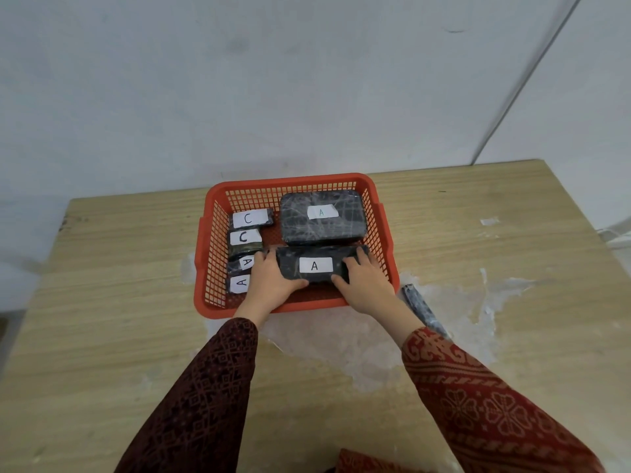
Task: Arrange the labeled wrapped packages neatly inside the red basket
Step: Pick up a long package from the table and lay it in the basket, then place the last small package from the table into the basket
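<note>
The red basket point(382, 213) sits at the table's far middle. Inside it, a long black wrapped package labeled A point(316, 266) lies across the near part, gripped at its left end by my left hand point(273, 285) and at its right end by my right hand point(365, 285). Behind it lies a large black package labeled A point(322, 216). Along the left wall sit two small packages labeled C point(251, 218) point(244, 237) and two small ones labeled A point(246, 262) point(239, 283), partly hidden by my left hand.
A dark wrapped package point(423, 308) lies on the wooden table point(102, 302) just right of the basket, outside it. White scuffed patches mark the tabletop. A grey wall stands right behind the table's far edge.
</note>
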Demonstrator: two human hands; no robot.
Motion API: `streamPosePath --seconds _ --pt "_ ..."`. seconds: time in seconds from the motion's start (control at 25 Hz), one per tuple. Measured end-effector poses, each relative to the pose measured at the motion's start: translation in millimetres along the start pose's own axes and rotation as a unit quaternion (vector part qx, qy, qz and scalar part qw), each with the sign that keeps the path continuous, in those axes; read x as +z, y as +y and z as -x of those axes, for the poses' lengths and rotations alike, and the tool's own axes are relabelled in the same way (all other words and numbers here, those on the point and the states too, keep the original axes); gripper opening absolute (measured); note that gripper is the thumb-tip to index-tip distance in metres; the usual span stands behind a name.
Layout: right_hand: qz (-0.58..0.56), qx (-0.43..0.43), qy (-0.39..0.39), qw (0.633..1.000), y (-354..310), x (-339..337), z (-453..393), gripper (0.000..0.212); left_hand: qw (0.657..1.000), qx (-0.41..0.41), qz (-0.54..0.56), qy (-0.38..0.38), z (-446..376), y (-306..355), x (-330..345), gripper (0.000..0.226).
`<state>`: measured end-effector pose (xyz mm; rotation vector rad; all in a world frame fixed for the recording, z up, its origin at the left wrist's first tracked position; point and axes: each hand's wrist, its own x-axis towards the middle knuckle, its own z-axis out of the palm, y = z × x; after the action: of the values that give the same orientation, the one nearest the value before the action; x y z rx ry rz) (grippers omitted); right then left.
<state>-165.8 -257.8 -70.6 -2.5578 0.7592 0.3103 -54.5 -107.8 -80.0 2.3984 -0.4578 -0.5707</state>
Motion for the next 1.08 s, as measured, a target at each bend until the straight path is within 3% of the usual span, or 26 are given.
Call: streamPosePath --seconds 0.12,0.2,0.32,0.44,0.6,0.72,0.88,0.96,1.08 --pt "0.017 0.008 -0.094 0.995 2 -1 -6 0.071 1.0 0.001 -0.025 -0.006 -1 1 1 0.093" --pt "0.011 0.005 -0.095 0.995 1 -3 -6 0.071 0.999 0.0 -0.038 0.019 1 2 3 0.093" --pt "-0.035 -0.09 0.051 0.994 -1 -6 12 0.048 0.997 -0.013 -0.072 0.03 2 3 3 0.104" --pt "-0.067 -0.177 0.197 0.962 8 -3 44 0.035 0.99 0.002 -0.131 0.044 5 4 -1 0.111" --pt "-0.136 -0.103 0.272 0.947 59 6 88 0.037 0.984 0.064 -0.157 0.044 11 10 -5 0.103" --pt "-0.142 0.004 0.257 0.956 103 15 112 0.038 0.982 0.076 -0.164 0.054 19 27 -6 0.086" --pt "-0.115 0.103 0.188 0.97 132 31 126 0.054 0.948 0.264 -0.134 0.115 34 81 18 0.044" --pt "-0.105 0.121 0.176 0.971 136 40 126 0.057 0.914 0.372 -0.146 0.064 42 110 41 0.037" --pt "-0.11 0.119 0.204 0.965 138 44 125 0.043 0.838 0.473 -0.266 -0.06 50 137 81 0.041"
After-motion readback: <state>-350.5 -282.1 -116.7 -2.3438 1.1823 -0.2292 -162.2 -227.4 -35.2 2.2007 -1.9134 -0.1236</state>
